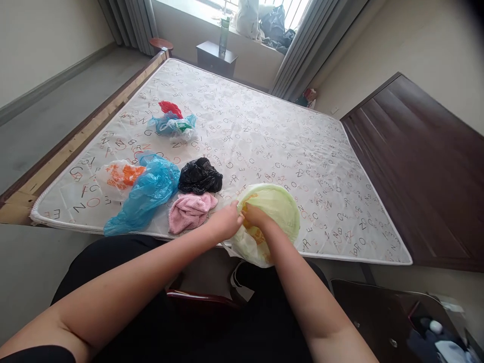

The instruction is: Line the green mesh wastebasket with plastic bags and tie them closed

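Observation:
A pale green round container (282,212), perhaps a bin or basin, sits between my knees at the mattress edge. A thin whitish plastic bag with orange print (258,237) lies over its near left side. My left hand (228,220) is closed on the bag's edge at the rim, fingertips pinched. Just beside it, my right hand (254,216) reaches over the container with its fingers bent in against the bag; its fingertips are partly hidden. Left of my hands lie a pink cloth (192,212) and a crumpled black plastic bag (201,176).
A blue plastic bag (151,184) and a white-and-orange bag (123,174) lie on the mattress (264,136). Farther back are a red bag (171,108) and a light blue bag (170,124). A dark headboard (419,176) stands right; a nightstand (216,58) holds a bottle (224,38).

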Tool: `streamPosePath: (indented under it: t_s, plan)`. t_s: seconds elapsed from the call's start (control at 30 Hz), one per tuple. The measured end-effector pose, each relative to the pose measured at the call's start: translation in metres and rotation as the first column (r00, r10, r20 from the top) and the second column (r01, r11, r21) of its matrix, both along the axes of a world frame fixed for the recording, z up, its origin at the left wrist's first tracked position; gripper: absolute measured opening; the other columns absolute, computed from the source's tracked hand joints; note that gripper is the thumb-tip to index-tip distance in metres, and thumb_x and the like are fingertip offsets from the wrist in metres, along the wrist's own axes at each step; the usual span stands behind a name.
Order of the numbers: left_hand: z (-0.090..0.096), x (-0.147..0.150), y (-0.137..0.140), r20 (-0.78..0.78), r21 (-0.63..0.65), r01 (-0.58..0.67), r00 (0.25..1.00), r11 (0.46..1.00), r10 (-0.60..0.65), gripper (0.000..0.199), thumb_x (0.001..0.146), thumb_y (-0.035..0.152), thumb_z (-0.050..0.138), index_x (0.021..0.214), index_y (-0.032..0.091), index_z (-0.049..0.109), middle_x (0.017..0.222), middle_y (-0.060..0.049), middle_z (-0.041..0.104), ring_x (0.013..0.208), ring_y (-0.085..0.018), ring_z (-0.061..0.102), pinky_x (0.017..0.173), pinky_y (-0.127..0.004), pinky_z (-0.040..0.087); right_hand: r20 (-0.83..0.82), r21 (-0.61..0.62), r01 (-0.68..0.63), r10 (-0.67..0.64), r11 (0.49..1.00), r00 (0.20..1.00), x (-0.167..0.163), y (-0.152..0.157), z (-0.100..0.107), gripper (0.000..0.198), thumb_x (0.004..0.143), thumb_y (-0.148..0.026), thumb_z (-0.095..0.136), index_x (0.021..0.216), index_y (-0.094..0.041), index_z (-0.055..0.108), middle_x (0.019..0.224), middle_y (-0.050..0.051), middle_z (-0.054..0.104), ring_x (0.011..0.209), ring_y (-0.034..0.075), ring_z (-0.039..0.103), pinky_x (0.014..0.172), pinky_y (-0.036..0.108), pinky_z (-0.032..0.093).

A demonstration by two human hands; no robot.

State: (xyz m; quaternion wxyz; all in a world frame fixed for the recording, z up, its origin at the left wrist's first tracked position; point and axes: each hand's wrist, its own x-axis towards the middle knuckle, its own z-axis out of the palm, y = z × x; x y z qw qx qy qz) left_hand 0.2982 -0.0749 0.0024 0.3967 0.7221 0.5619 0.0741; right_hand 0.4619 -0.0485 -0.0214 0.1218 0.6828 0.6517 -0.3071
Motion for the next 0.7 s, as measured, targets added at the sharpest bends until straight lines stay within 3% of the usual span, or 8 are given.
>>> streamPosePath:
  t_s: [0.07, 0.17, 0.2, 0.27, 0.33, 0.4, 0.53, 0.7]
  plan:
    - [0.001, -0.011, 0.016, -0.011, 0.038, -0.041, 0.999, 0.998, 0.041, 0.043, 0.093, 0.024, 0.052, 0.134, 0.013, 0.058, 0.126, -0.021, 0.071, 0.115, -0.033, 0.069, 0.098, -0.041, 0.051, -0.107, -0.015, -0.018, 0.017, 1.0, 0.994, 0.011, -0.001, 0.024, 0.046, 0.103, -0.046, 0.05, 0.137, -0.022, 0.067, 0.136, 0.013, 0.071, 0.12, 0.029, 0.069, 0.102, 0.04, 0.054]
    - [0.002, -0.033, 0.041, -0.027, 0.09, -0.078, 0.996, 0.993, 0.08, 0.037, 0.093, 0.025, 0.053, 0.127, 0.014, 0.062, 0.123, -0.021, 0.073, 0.113, -0.033, 0.07, 0.096, -0.04, 0.052, -0.395, 0.262, 0.074, 0.037, 0.962, 0.918, 0.027, -0.014, 0.052, 0.049, 0.103, -0.049, 0.048, 0.144, -0.025, 0.062, 0.144, 0.009, 0.067, 0.13, 0.025, 0.064, 0.11, 0.038, 0.049]
    - [0.002, -0.04, 0.048, -0.026, 0.092, -0.088, 0.995, 0.992, 0.091, 0.037, 0.093, 0.026, 0.053, 0.127, 0.014, 0.062, 0.122, -0.02, 0.073, 0.111, -0.033, 0.071, 0.094, -0.039, 0.052, -0.449, 0.396, 0.153, 0.045, 0.905, 0.892, 0.033, -0.02, 0.057, 0.048, 0.103, -0.047, 0.047, 0.141, -0.023, 0.064, 0.141, 0.009, 0.069, 0.13, 0.025, 0.064, 0.112, 0.038, 0.048]
    - [0.001, -0.053, 0.058, -0.027, 0.092, -0.121, 0.992, 0.988, 0.124, 0.041, 0.095, 0.032, 0.054, 0.131, 0.015, 0.06, 0.123, -0.02, 0.074, 0.11, -0.034, 0.071, 0.092, -0.04, 0.053, -0.47, 0.603, 0.297, 0.029, 0.74, 0.882, 0.046, -0.028, 0.057, 0.044, 0.102, -0.043, 0.046, 0.131, -0.021, 0.069, 0.133, 0.011, 0.072, 0.127, 0.025, 0.064, 0.114, 0.042, 0.047]
    - [-0.001, -0.062, 0.065, -0.02, 0.105, -0.166, 0.985, 0.981, 0.169, 0.051, 0.096, 0.041, 0.055, 0.14, 0.014, 0.056, 0.128, -0.021, 0.072, 0.114, -0.035, 0.07, 0.095, -0.041, 0.053, -0.457, 0.689, 0.375, -0.03, 0.62, 0.889, 0.06, -0.029, 0.047, 0.041, 0.099, -0.041, 0.047, 0.124, -0.019, 0.071, 0.13, 0.012, 0.072, 0.127, 0.027, 0.063, 0.115, 0.045, 0.045]
    - [-0.004, -0.066, 0.068, 0.011, 0.125, -0.216, 0.976, 0.968, 0.216, 0.064, 0.097, 0.048, 0.056, 0.15, 0.013, 0.048, 0.135, -0.021, 0.068, 0.12, -0.035, 0.067, 0.101, -0.043, 0.051, -0.489, 0.651, 0.45, -0.116, 0.611, 0.864, 0.074, -0.025, 0.031, 0.042, 0.097, -0.041, 0.049, 0.125, -0.018, 0.071, 0.134, 0.014, 0.07, 0.131, 0.028, 0.061, 0.115, 0.047, 0.046]
    - [-0.009, -0.065, 0.069, 0.142, 0.155, -0.322, 0.943, 0.934, 0.301, 0.069, 0.098, 0.045, 0.056, 0.157, 0.014, 0.04, 0.146, -0.021, 0.061, 0.125, -0.03, 0.065, 0.108, -0.042, 0.049, -0.611, 0.42, 0.65, -0.332, 0.633, 0.718, 0.089, -0.007, 0.009, 0.053, 0.097, -0.047, 0.049, 0.14, -0.019, 0.062, 0.147, 0.015, 0.062, 0.141, 0.029, 0.055, 0.115, 0.046, 0.047]
    - [-0.015, -0.056, 0.061, 0.27, 0.189, -0.411, 0.895, 0.892, 0.356, 0.066, 0.096, 0.039, 0.057, 0.155, 0.014, 0.042, 0.153, -0.022, 0.053, 0.14, -0.032, 0.054, 0.117, -0.048, 0.044, -0.707, 0.33, 0.696, -0.322, 0.638, 0.63, 0.086, 0.01, 0.003, 0.055, 0.098, -0.048, 0.049, 0.145, -0.02, 0.057, 0.155, 0.012, 0.057, 0.146, 0.027, 0.051, 0.118, 0.043, 0.044]
